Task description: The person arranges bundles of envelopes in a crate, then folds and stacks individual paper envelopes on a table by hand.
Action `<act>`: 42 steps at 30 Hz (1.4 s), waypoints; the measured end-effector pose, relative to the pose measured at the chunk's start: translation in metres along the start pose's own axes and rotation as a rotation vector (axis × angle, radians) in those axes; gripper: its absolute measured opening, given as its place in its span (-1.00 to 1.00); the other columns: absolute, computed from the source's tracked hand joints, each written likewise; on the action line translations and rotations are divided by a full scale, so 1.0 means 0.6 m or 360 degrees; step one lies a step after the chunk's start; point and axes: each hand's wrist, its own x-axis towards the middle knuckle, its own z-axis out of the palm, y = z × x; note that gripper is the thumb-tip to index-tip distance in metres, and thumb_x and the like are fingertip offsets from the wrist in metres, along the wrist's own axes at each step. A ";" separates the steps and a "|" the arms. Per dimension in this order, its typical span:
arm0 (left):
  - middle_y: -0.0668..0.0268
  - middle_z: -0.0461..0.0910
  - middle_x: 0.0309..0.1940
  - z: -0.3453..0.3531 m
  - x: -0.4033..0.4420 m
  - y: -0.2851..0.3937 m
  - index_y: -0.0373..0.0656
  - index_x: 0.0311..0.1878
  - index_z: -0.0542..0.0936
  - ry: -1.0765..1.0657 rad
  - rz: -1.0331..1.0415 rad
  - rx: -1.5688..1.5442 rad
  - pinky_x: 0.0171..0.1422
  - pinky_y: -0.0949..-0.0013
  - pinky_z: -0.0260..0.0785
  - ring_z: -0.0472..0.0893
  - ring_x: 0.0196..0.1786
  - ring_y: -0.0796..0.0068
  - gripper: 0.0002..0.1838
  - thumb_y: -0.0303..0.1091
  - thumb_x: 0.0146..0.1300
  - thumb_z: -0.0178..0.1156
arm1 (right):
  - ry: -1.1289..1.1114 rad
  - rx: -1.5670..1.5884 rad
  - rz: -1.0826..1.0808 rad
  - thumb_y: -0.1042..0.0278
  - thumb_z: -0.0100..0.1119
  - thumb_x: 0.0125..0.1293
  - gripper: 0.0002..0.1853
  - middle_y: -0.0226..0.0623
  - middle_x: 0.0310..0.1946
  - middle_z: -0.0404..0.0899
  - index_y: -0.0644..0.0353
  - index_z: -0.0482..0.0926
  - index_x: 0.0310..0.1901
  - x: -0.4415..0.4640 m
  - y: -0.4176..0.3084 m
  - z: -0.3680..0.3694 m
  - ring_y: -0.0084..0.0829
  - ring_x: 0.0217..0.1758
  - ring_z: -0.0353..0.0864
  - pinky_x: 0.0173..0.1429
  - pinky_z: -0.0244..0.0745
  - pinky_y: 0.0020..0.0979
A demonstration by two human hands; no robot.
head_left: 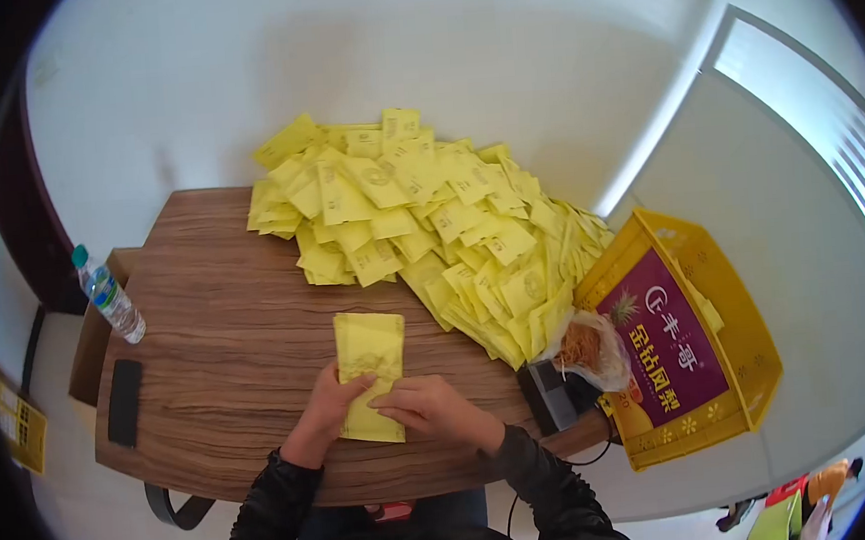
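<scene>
A yellow paper packet (370,337) with a faint printed drawing lies upright in front of me, just above the table's near edge. My left hand (326,410) holds its left side, the thumb lying across the front. My right hand (436,406) is closed in a pinch over the packet's lower right part; whatever is between its fingertips is too small to make out. Beyond both hands spreads a large heap of similar yellow packets (376,179). To the right, a clear plastic bag of thin brown strands (584,348) rests by a dark box-shaped device (552,398).
A yellow plastic crate (755,363) with a purple label stands tilted at the right, some packets inside. On the wooden table (218,285), a water bottle (110,296) and a black flat object (125,402) sit at the left. A cable hangs near the device.
</scene>
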 end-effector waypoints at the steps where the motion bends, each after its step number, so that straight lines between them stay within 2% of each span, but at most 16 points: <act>1: 0.13 0.70 -0.10 -0.005 -0.002 -0.001 -0.37 0.17 0.54 0.0004 -0.0027 -0.0085 -0.15 0.47 0.58 0.69 -0.18 0.43 -0.63 -0.53 0.31 0.27 | 0.0080 0.0214 0.0120 0.48 0.31 0.35 -0.78 -0.37 -0.15 0.63 0.16 0.65 0.02 -0.002 0.005 0.000 -0.47 -0.10 0.57 0.09 0.51 -0.40; 4: 0.12 0.70 -0.10 -0.013 0.008 -0.001 -0.38 0.18 0.53 0.0010 -0.0105 -0.0336 -0.14 0.46 0.58 0.69 -0.20 0.42 -0.64 -0.53 0.33 0.25 | 0.0343 0.0853 0.0442 0.56 0.22 0.40 -0.72 -0.36 -0.12 0.63 0.19 0.59 0.12 -0.004 0.027 -0.006 -0.56 -0.11 0.55 0.01 0.50 -0.51; 5: 0.12 0.70 -0.10 -0.014 0.010 -0.003 -0.38 0.18 0.53 -0.0016 -0.0121 -0.0320 -0.14 0.46 0.58 0.69 -0.20 0.42 -0.64 -0.53 0.33 0.25 | 0.0376 0.0852 0.0455 0.56 0.22 0.40 -0.72 -0.36 -0.12 0.63 0.19 0.59 0.12 -0.004 0.040 0.002 -0.56 -0.11 0.55 0.01 0.50 -0.51; 10: 0.12 0.68 -0.08 -0.016 0.019 -0.014 -0.38 0.23 0.48 -0.0092 -0.0078 -0.0425 -0.16 0.47 0.57 0.68 -0.21 0.42 -0.58 -0.57 0.31 0.24 | 0.0665 0.1448 0.0254 0.58 0.19 0.40 -0.50 -0.27 0.11 0.55 0.21 0.38 0.35 0.015 0.111 0.067 -0.51 0.10 0.54 0.20 0.46 -0.47; 12: 0.10 0.66 -0.03 -0.015 0.013 -0.013 -0.37 0.29 0.44 0.0070 0.0022 -0.0232 -0.10 0.46 0.57 0.68 -0.17 0.40 -0.52 -0.56 0.31 0.24 | 0.0699 0.1527 0.0179 0.56 0.20 0.40 -0.44 -0.22 0.19 0.51 0.21 0.32 0.40 0.011 0.118 0.078 -0.47 0.17 0.53 0.28 0.45 -0.44; 14: 0.08 0.64 0.02 -0.010 0.012 -0.015 -0.36 0.34 0.39 0.0233 0.0148 -0.0052 -0.05 0.45 0.56 0.67 -0.12 0.38 -0.47 -0.56 0.31 0.23 | 0.0360 0.1594 0.0384 0.52 0.25 0.38 -0.31 -0.13 0.33 0.42 0.24 0.21 0.49 0.008 0.127 0.083 -0.34 0.33 0.46 0.42 0.39 -0.33; 16: 0.07 0.61 0.06 0.002 0.020 -0.024 -0.34 0.37 0.36 0.0223 0.0233 0.0037 -0.01 0.43 0.55 0.66 -0.09 0.37 -0.44 -0.56 0.31 0.23 | 0.0181 0.1435 0.0422 0.46 0.34 0.32 -0.15 -0.05 0.41 0.37 0.28 0.08 0.56 0.007 0.110 0.098 -0.25 0.39 0.43 0.46 0.37 -0.28; 19: 0.03 0.55 0.16 0.006 0.010 -0.037 -0.30 0.46 0.27 0.0281 0.0446 0.0336 0.11 0.38 0.51 0.63 0.02 0.31 -0.35 -0.56 0.32 0.21 | 0.0102 0.1296 0.0483 0.44 0.39 0.28 -0.05 -0.01 0.45 0.32 0.30 0.01 0.60 0.006 0.095 0.110 -0.21 0.43 0.39 0.47 0.36 -0.28; 25: -0.04 0.44 0.31 0.008 0.004 -0.053 -0.23 0.62 0.03 0.0250 0.0532 0.0598 0.30 0.31 0.41 0.55 0.17 0.23 -0.16 -0.57 0.31 0.17 | 0.0359 0.1378 0.0442 0.42 0.42 0.26 -0.05 0.00 0.41 0.36 0.30 0.05 0.58 0.004 0.080 0.107 -0.23 0.40 0.42 0.45 0.38 -0.29; 29: -0.08 0.34 0.42 0.039 0.006 -0.046 -0.14 0.70 -0.23 0.0333 0.0911 0.0685 0.43 0.27 0.30 0.49 0.29 0.16 0.01 -0.58 0.31 0.14 | 0.0461 0.1330 0.0388 0.45 0.41 0.25 -0.09 -0.03 0.36 0.42 0.29 0.09 0.55 0.005 0.078 0.099 -0.26 0.33 0.49 0.39 0.44 -0.33; 34: -0.02 0.19 0.57 0.059 -0.010 -0.013 0.01 0.71 -0.42 -0.0048 0.0594 0.0535 0.55 0.27 0.13 0.34 0.47 0.13 0.06 -0.60 0.33 0.03 | 0.0682 0.1561 0.0561 0.51 0.35 0.24 -0.18 -0.03 0.26 0.48 0.29 0.16 0.50 0.010 0.085 0.086 -0.28 0.21 0.56 0.25 0.54 -0.36; 36: -0.05 0.21 0.55 0.044 -0.001 -0.025 -0.01 0.71 -0.37 -0.0181 0.0558 0.0313 0.53 0.29 0.15 0.38 0.43 0.17 0.05 -0.59 0.35 0.07 | 0.0710 0.1603 0.0686 0.50 0.37 0.24 -0.18 -0.05 0.25 0.49 0.29 0.16 0.49 0.009 0.085 0.074 -0.29 0.16 0.59 0.21 0.57 -0.36; 37: -0.05 0.21 0.55 0.049 0.000 -0.016 -0.01 0.71 -0.37 -0.0137 0.0551 0.0305 0.53 0.29 0.15 0.38 0.43 0.17 0.05 -0.59 0.35 0.07 | 0.0665 0.1615 0.0697 0.50 0.37 0.24 -0.18 -0.05 0.25 0.49 0.29 0.16 0.49 0.008 0.094 0.073 -0.29 0.16 0.59 0.21 0.57 -0.36; 39: 0.01 0.21 0.57 0.059 -0.007 0.005 -0.03 0.72 -0.31 -0.0140 0.0445 0.0292 0.52 0.32 0.17 0.39 0.43 0.21 0.01 -0.61 0.35 0.04 | 0.0813 0.1534 0.0618 0.58 0.34 0.19 -0.17 -0.06 0.27 0.50 0.27 0.19 0.50 0.006 0.110 0.089 -0.28 0.22 0.57 0.24 0.57 -0.35; 41: 0.05 0.25 0.56 0.055 -0.001 0.001 -0.07 0.72 -0.17 -0.0087 0.0458 0.0087 0.50 0.35 0.21 0.40 0.42 0.26 -0.07 -0.61 0.36 0.02 | 0.0704 0.1493 0.0570 0.59 0.33 0.18 -0.17 -0.03 0.27 0.49 0.27 0.18 0.49 0.005 0.092 0.072 -0.27 0.20 0.59 0.23 0.58 -0.36; 42: 0.05 0.25 0.56 0.047 0.002 0.000 -0.07 0.72 -0.17 0.0003 0.0447 0.0084 0.50 0.35 0.21 0.40 0.42 0.26 -0.07 -0.61 0.36 0.02 | 0.0620 0.1535 0.0582 0.59 0.33 0.18 -0.17 -0.03 0.27 0.49 0.27 0.18 0.49 0.006 0.093 0.074 -0.27 0.20 0.59 0.23 0.58 -0.36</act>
